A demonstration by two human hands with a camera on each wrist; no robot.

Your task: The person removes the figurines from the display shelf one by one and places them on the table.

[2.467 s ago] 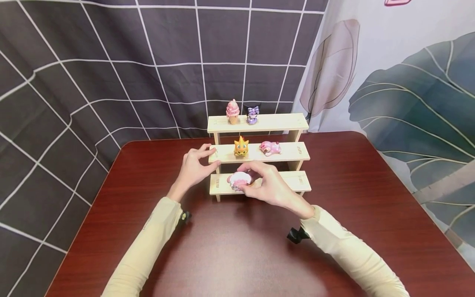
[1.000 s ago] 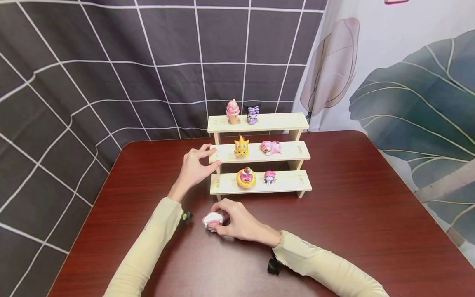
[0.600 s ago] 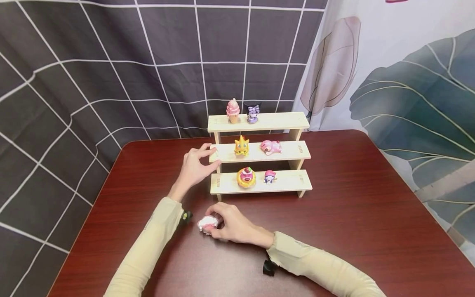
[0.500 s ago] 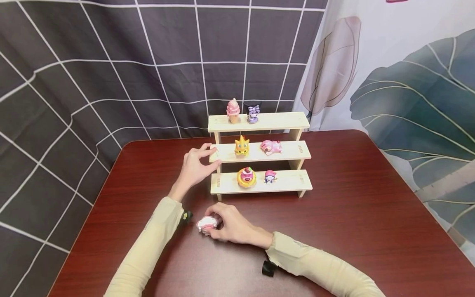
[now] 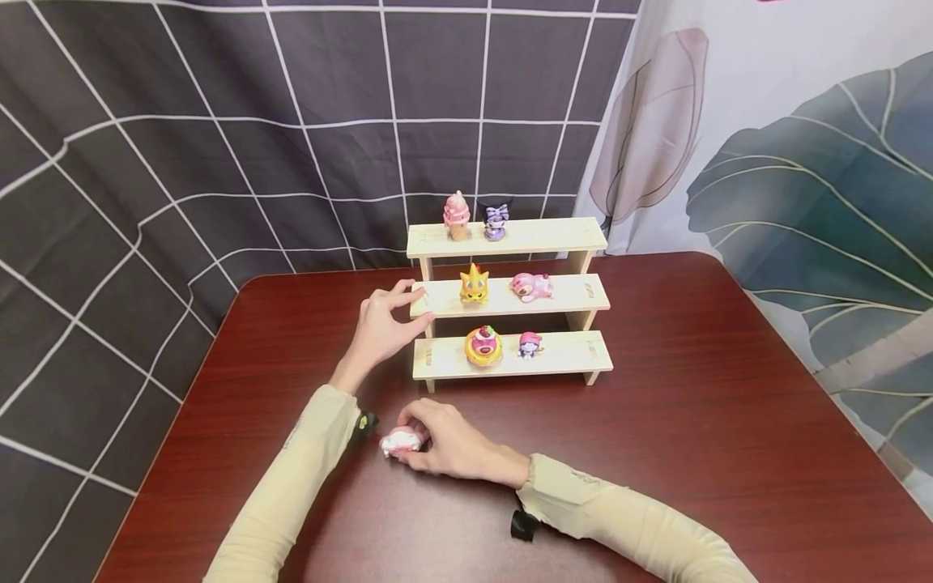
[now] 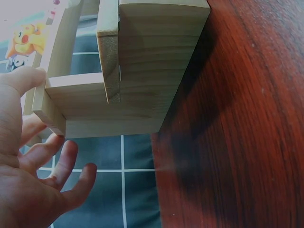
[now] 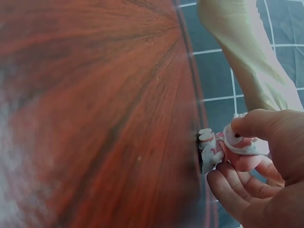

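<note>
A pink-and-white figurine (image 5: 399, 441) is down at the tabletop (image 5: 685, 405), just left of the right hand (image 5: 452, 440), on the near side of a three-tier wooden rack (image 5: 583, 235). A few seconds ago it was held up at the bottom shelf (image 5: 568, 356); since then it has come nearer and leftward, and in the last half second it has shifted only slightly more to the left. The right hand grips it between thumb and fingers. In the right wrist view its base seems to meet the tabletop, though full contact cannot be confirmed. The change suggests that it is off the rack and close to being set down, but not yet let go.

The left hand (image 5: 379, 324) pinches the left end of the middle shelf (image 5: 572, 304), just as before, probably to steady the rack.

The other figurines keep their places. The bottom shelf carries a bear in a yellow ring (image 5: 484, 346) and, to its right, a pink-capped figurine (image 5: 530, 345); the middle one, a spiky orange figurine (image 5: 474, 285) and a pink lying bear (image 5: 531, 287); the far top one, an ice-cream cone figurine (image 5: 457, 215) and a purple figurine (image 5: 496, 223).
</note>
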